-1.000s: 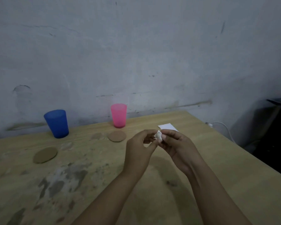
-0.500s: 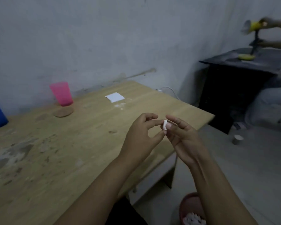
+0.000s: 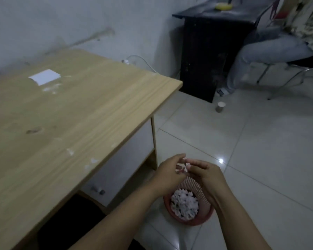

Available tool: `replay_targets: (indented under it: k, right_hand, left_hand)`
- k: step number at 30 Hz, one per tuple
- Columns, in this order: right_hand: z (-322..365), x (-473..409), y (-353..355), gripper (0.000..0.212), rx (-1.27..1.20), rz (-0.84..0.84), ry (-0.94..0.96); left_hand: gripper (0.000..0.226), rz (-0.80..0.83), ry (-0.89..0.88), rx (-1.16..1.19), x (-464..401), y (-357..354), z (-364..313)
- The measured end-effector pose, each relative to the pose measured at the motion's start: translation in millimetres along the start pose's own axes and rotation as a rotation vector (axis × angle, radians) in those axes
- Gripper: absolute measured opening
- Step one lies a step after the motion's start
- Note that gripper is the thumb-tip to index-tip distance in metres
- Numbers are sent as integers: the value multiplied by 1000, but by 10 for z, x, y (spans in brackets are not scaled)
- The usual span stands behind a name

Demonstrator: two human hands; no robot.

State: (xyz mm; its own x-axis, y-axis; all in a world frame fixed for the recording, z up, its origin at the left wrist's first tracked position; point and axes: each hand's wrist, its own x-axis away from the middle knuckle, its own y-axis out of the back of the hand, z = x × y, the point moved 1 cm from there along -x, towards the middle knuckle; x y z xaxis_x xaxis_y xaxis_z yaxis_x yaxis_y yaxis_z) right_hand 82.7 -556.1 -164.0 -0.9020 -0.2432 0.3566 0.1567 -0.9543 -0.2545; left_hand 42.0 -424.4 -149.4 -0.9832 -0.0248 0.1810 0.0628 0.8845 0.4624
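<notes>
Left hand [image 3: 167, 175], right hand [image 3: 206, 175], fingertips together, grip unclear, over ribbed pink basket [image 3: 205, 218] of white scraps [image 3: 184, 204]

White paper slip [image 3: 44, 76] on wooden table [image 3: 98, 109]; paper cup [image 3: 220, 106] on floor [image 3: 269, 159].

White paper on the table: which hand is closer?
Left. The left hand is beside the table, toward the white paper; the right hand lies beyond it, over the pink basket.
</notes>
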Motion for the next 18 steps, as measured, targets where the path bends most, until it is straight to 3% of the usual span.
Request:
replay_targets:
  k: [6, 9, 15, 18]
  right_hand:
    - [-957, -457, 564, 17, 260, -280, -238]
    - [-1309, -633, 717, 28, 403, -320, -366]
    - [-1506, -738, 817, 23, 438, -300, -510]
    - [-1502, -750, 775, 31, 456, -251, -505]
  left_hand:
    - [53, 147, 340, -30, -263, -583, 808]
    - [51, 177, 444, -14, -286, -714, 1028]
    - [46, 164, 447, -49, -344, -717, 1072]
    - [45, 144, 429, -62, -354, -692, 1023]
